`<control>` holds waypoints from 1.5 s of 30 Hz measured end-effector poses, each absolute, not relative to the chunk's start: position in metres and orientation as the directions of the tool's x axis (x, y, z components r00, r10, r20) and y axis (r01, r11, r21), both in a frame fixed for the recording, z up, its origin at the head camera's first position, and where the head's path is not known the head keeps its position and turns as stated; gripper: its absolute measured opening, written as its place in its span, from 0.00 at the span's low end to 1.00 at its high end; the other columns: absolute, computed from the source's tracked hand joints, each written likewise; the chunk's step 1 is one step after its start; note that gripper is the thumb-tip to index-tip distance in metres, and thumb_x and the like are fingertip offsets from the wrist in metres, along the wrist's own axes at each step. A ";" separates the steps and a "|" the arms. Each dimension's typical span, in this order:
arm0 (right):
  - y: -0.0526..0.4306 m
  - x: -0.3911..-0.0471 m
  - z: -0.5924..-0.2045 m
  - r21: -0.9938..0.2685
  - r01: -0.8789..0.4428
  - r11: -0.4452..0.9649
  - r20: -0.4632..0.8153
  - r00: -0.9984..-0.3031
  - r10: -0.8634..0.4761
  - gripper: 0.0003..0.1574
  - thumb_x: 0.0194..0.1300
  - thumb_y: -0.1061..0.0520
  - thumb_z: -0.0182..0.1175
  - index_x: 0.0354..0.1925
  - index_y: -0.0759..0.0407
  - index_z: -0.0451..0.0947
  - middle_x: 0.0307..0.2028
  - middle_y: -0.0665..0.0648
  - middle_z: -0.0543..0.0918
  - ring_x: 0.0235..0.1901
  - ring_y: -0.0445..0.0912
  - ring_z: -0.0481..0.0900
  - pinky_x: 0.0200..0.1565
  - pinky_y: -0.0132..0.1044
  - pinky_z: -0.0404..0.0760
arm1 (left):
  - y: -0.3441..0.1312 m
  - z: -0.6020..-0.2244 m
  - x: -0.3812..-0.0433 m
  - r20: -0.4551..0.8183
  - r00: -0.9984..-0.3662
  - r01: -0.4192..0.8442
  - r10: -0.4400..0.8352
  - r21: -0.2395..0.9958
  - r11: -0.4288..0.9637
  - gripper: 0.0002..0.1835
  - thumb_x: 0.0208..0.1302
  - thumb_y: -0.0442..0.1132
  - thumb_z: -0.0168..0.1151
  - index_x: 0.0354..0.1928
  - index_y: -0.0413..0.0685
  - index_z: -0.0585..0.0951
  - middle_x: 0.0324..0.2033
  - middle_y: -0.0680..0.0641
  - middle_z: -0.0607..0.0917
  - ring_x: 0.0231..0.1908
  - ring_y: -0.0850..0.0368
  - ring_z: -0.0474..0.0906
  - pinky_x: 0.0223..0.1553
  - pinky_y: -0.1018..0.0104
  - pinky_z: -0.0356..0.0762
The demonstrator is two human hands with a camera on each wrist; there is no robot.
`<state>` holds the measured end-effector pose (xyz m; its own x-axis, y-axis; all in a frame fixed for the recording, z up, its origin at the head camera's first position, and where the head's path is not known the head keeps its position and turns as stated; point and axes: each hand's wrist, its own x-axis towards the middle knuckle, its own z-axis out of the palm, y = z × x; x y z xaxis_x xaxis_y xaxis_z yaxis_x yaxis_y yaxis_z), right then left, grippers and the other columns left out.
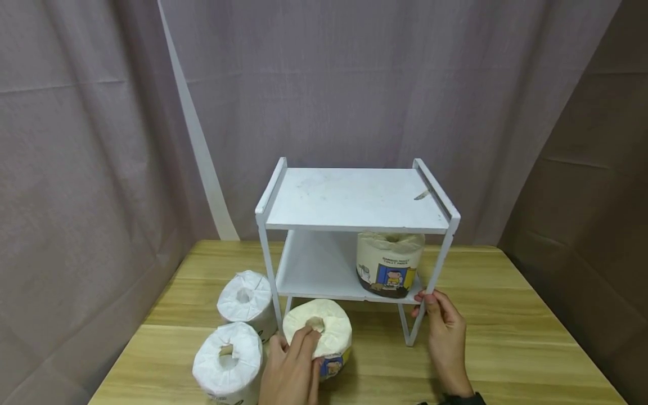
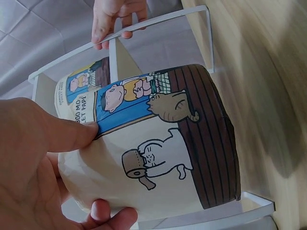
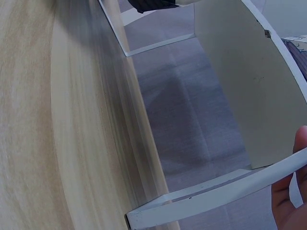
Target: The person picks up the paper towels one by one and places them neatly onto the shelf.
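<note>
My left hand [image 1: 291, 371] grips a toilet roll [image 1: 331, 326] in a cream wrapper, in front of the white two-tier shelf [image 1: 349, 197]. In the left wrist view the thumb presses the printed side of this toilet roll [image 2: 158, 139], which shows a cartoon child and cats. Fingers reach over its top by the core hole in the head view. My right hand [image 1: 446, 329] pinches the front right leg of the shelf beside the lower tier. A matching toilet roll [image 1: 387, 270] stands upright on the lower tier, at its right end.
Two white-wrapped toilet rolls stand on the wooden table left of the shelf, one nearer [image 1: 202, 360] and one farther [image 1: 230, 295]. A grey curtain [image 1: 329, 84] hangs behind. The shelf's upper tier bears a small dark mark near its right side.
</note>
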<state>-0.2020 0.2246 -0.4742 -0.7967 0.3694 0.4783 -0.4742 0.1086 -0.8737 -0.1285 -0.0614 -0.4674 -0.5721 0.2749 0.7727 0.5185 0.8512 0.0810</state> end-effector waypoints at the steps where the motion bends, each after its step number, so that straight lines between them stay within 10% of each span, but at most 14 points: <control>1: 0.225 -0.202 -0.474 -0.875 -0.473 0.108 0.477 -0.797 0.370 0.17 0.73 0.60 0.49 0.45 0.74 0.77 0.35 0.52 0.84 0.27 0.45 0.80 0.37 0.29 0.78 | -0.062 -0.467 -0.128 0.773 -0.572 0.520 0.274 0.084 0.850 0.19 0.55 0.44 0.57 0.49 0.49 0.78 0.51 0.51 0.79 0.36 0.53 0.62 0.36 0.69 0.58; 45: 0.225 -0.204 -0.478 -0.855 -0.505 0.123 0.512 -0.778 0.364 0.15 0.72 0.63 0.50 0.46 0.76 0.76 0.35 0.52 0.85 0.26 0.46 0.80 0.37 0.28 0.78 | -0.063 -0.427 -0.122 0.816 -0.516 0.527 0.263 0.060 0.848 0.19 0.51 0.42 0.60 0.48 0.52 0.79 0.50 0.54 0.80 0.33 0.55 0.60 0.33 0.70 0.60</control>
